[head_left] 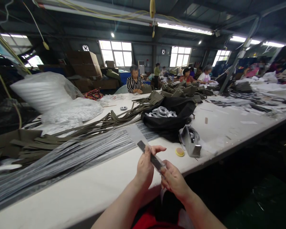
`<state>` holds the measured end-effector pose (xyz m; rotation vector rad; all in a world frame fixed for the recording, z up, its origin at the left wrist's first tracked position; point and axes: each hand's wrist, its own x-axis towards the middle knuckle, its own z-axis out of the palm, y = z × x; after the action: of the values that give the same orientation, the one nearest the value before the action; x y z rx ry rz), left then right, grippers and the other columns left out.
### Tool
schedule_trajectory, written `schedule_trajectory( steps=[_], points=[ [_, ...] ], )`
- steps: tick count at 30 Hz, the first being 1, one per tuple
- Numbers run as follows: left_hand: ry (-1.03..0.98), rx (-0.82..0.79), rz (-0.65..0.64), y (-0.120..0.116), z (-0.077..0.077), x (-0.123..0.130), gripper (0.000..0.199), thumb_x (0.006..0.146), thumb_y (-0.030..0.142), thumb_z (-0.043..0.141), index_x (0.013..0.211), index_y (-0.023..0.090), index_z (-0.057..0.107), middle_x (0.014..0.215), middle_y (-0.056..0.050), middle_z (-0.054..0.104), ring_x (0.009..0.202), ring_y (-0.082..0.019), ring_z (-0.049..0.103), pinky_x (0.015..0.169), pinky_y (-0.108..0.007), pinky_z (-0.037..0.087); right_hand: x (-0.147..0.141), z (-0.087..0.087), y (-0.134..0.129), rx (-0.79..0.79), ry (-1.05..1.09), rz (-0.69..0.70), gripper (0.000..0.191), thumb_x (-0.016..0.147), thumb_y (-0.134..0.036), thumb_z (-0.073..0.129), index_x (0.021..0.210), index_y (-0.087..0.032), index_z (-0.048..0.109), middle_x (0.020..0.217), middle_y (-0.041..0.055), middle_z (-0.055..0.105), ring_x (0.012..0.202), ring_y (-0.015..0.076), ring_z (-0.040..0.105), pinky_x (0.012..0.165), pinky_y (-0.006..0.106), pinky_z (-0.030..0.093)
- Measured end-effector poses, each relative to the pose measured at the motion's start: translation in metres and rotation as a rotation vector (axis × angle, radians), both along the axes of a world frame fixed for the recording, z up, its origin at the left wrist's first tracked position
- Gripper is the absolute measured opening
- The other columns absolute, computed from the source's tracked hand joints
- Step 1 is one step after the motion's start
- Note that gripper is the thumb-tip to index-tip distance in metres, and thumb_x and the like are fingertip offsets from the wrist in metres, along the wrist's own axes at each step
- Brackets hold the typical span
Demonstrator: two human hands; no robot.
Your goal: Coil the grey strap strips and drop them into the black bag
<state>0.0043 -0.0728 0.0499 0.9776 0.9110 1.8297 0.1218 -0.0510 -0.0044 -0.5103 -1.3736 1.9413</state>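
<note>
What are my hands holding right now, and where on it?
A dark, flat, narrow strip in clear plastic: your left hand holds it toward the far end, your right hand pinches the near end.

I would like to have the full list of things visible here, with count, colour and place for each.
Dark strip: one, dark grey, between both hands
Clear plastic: one, see-through, beyond the strip's far end
Tape dispenser: one, grey, table's near edge
Round disc: one, yellow-rimmed, left of dispenser
Black bag: one, black, beyond the hands
Rolls: several, silvery, in bag
Loose roll: one, grey, left of bag
Plastic-covered strips: many, grey, table's left
Bare strips: many, olive, behind those
Plastic bundles: several, whitish, far left
Boxes: several, brown, back left
Co-workers: several, mixed clothing, background
Table: one, white, beneath everything
Left hand: one, bare, on strip
Right hand: one, bare, strip's near end
</note>
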Motion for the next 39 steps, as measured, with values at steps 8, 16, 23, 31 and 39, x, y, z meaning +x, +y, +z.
schedule_trajectory(
  steps=[8, 16, 23, 31, 39],
  points=[
    [0.281, -0.029, 0.002, -0.008, 0.001, 0.011, 0.045, 0.098, 0.047, 0.027, 0.089, 0.018, 0.059, 0.104, -0.008, 0.067, 0.104, -0.021, 0.057, 0.097, -0.033, 0.039, 0.002, 0.006, 0.002, 0.037, -0.03, -0.078, 0.035, 0.085, -0.053, 0.06, 0.087, -0.02, 0.047, 0.044, -0.014, 0.037, 0.031, 0.0029, 0.027, 0.036, 0.015, 0.031],
    [0.504, -0.067, -0.07, -0.008, -0.002, 0.01, 0.047, 0.097, 0.048, 0.029, 0.102, 0.016, 0.064, 0.103, -0.008, 0.063, 0.1, -0.021, 0.057, 0.093, -0.034, 0.044, 0.005, 0.012, 0.002, -0.009, 0.048, -0.082, 0.047, 0.086, -0.056, 0.058, 0.109, -0.015, 0.053, 0.038, -0.0136, 0.035, 0.029, 0.0037, 0.025, 0.035, 0.016, 0.032],
    [0.585, -0.086, -0.361, -0.007, -0.02, 0.002, 0.05, 0.095, 0.052, 0.034, 0.121, 0.017, 0.058, 0.12, -0.011, 0.06, 0.122, -0.025, 0.047, 0.109, -0.041, 0.033, 0.009, 0.016, 0.009, -0.12, 0.037, -0.073, 0.046, 0.085, -0.049, 0.063, 0.114, -0.015, 0.055, 0.037, -0.0156, 0.031, 0.028, 0.0013, 0.015, 0.032, 0.014, 0.027],
    [0.157, -0.21, -0.636, 0.004, -0.034, -0.08, 0.061, 0.078, 0.054, 0.062, 0.125, 0.015, 0.057, 0.123, -0.017, 0.061, 0.114, -0.033, 0.056, 0.101, -0.049, 0.038, 0.053, 0.018, 0.041, 0.094, -0.383, -0.08, 0.034, 0.072, -0.046, 0.072, 0.071, -0.019, 0.052, 0.038, -0.0115, 0.04, 0.03, 0.004, 0.031, 0.034, 0.016, 0.026],
    [0.631, -0.536, -0.977, 0.001, -0.016, -0.069, 0.044, 0.08, 0.058, 0.059, 0.085, 0.016, 0.069, 0.068, -0.004, 0.066, 0.059, -0.014, 0.058, 0.06, -0.025, 0.044, 0.062, 0.026, 0.054, 0.373, -0.696, 0.11, 0.031, 0.075, -0.046, 0.069, 0.072, -0.016, 0.062, 0.05, -0.0061, 0.048, 0.041, 0.0076, 0.043, 0.039, 0.017, 0.03]
  ],
)
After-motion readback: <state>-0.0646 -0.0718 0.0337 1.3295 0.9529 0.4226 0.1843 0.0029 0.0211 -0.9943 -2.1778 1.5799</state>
